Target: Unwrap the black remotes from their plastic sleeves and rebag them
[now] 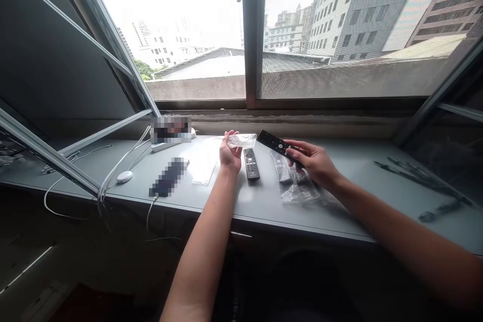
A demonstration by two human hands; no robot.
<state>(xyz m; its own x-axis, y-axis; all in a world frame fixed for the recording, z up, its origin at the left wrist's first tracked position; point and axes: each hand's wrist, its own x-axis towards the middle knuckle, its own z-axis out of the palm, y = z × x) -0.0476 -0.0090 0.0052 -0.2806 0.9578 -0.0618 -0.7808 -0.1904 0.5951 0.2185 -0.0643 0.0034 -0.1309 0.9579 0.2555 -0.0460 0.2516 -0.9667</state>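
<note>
My right hand (311,161) is closed around a black remote control (274,142), its far end tilted up to the left above the desk. In my left hand (230,153) is a clear plastic bag (243,140), pinched at the fingers. A second remote control (251,164) lies flat between my hands, buttons up. Under and beside my right hand lie several clear bags (292,193), and a remote shows through the plastic of one (282,167). Left of my left forearm, a flat white plastic sheet or bag (204,173) rests on the desk.
On the left stand a blurred-out device (170,131) and a blurred dark phone-like object (168,177) with a cable. A white round puck (124,176) and white cables (109,181) lie nearby. Dark cables (422,181) lie at right. The desk (264,211) ends at a window frame (253,35).
</note>
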